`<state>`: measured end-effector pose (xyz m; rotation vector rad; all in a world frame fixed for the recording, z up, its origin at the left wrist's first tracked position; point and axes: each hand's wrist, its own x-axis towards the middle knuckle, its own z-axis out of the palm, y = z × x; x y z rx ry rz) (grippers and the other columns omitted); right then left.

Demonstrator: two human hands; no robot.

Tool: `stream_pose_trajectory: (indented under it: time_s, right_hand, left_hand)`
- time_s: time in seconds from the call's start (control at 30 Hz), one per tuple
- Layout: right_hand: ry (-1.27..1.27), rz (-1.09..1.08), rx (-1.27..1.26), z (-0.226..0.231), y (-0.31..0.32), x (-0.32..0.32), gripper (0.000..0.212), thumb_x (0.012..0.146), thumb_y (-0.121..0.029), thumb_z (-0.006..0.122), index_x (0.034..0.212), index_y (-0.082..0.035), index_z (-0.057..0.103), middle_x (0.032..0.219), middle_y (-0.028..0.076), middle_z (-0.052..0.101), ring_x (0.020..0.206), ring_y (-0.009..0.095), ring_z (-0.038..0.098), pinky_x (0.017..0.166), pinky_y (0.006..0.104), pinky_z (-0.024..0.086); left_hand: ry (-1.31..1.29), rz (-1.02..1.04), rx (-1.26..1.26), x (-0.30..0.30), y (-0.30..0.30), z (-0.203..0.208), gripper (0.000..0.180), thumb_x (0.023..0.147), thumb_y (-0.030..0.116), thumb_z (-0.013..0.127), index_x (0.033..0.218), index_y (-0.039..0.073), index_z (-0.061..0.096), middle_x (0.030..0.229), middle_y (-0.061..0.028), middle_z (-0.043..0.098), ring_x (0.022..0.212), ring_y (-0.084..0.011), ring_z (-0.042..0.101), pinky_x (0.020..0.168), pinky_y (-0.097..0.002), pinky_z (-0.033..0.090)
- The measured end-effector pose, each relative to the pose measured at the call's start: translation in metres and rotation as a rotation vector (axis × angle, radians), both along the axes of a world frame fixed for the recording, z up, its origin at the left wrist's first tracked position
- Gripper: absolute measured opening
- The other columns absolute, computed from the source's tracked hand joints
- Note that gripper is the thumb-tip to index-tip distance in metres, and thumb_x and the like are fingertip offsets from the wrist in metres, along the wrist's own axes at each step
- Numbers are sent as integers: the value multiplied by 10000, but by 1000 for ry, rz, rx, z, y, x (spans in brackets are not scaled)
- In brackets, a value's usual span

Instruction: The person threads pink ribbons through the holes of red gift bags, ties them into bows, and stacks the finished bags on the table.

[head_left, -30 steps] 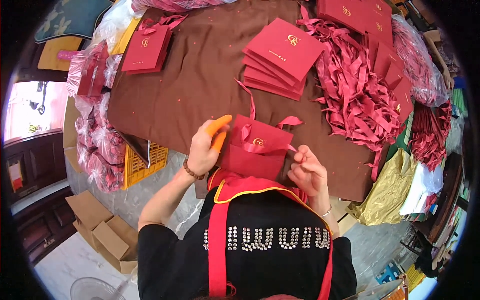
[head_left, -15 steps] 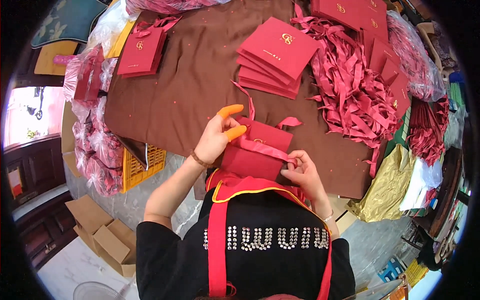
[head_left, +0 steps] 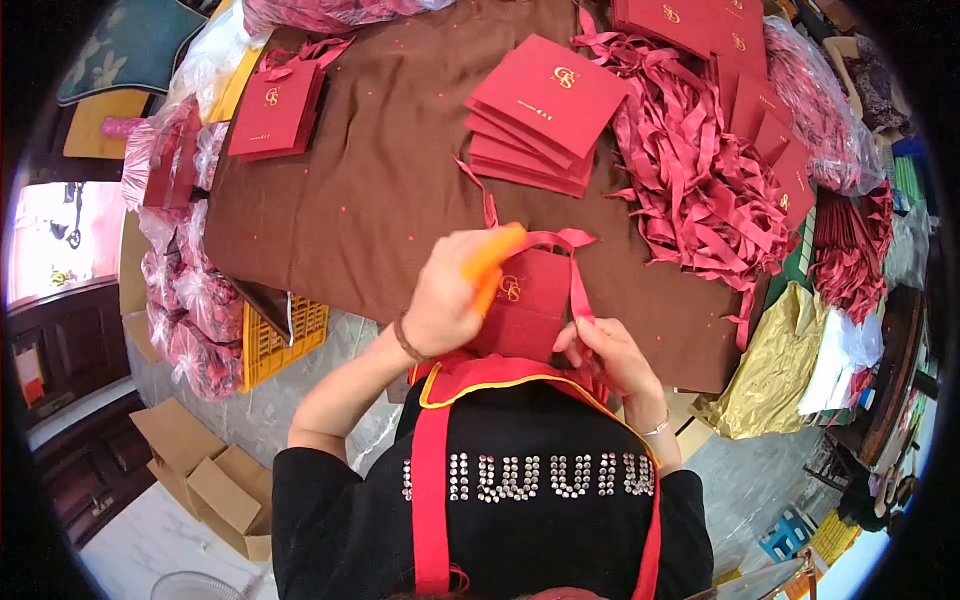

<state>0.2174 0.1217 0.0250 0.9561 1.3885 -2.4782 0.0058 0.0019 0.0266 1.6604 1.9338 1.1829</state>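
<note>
Ribbon (head_left: 578, 293), previously across the bag (head_left: 525, 320), now follows its right edge.

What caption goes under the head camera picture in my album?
The right hand pinches a red ribbon; the left hand is at a red bag.

A small red bag (head_left: 520, 335) with a gold mark on its front is laid flat on the brown cloth (head_left: 370, 210), near the edge, and its left side is partly hidden by the left hand (head_left: 455, 290). A shiny pinkish-red ribbon (head_left: 579, 290) is looped across the bag's top, and one strip is held straight down the right side, pinched by the right hand (head_left: 610, 355).
</note>
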Motion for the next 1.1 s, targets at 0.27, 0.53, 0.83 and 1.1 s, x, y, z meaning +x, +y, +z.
stream_pose_trajectory:
  time_s: [0.27, 0.53, 0.83, 1.1]
  right_hand:
    - [167, 248, -390, -3, -11, -12, 365, 898, -305, 414, 902, -5, 623, 766, 82, 602, 526, 92, 489, 439, 204, 300]
    - [183, -244, -893, -22, -38, -48, 296, 952, -332, 395, 1113, -111, 508, 819, -6, 554, 619, 89, 523, 466, 194, 369]
    - [421, -203, -924, -18, -45, -70, 179, 930, -286, 511, 1025, -141, 554, 888, -37, 582, 726, 50, 538, 511, 184, 383]
    - [365, -251, -964, -9, -43, -80, 154, 924, -246, 536, 940, -97, 572, 814, -13, 566, 644, 56, 483, 494, 189, 318]
  left_hand:
    - [31, -543, 41, 30, -6, 20, 416, 706, 113, 596, 1121, 115, 603, 1341, -82, 463, 1252, -298, 382, 1027, -505, 255]
    - [-33, -508, 98, 13, -9, 35, 306, 746, 88, 631, 1052, 78, 626, 1121, -63, 613, 1100, -289, 527, 943, -483, 337]
    - [197, -269, 109, 6, -14, 30, 471, 657, 158, 753, 1085, 38, 596, 1108, -107, 599, 1016, -285, 554, 851, -391, 430]
    - [-32, -316, 100, -6, -12, 31, 408, 685, 35, 722, 1075, 15, 603, 1132, -122, 590, 1035, -304, 565, 867, -369, 469]
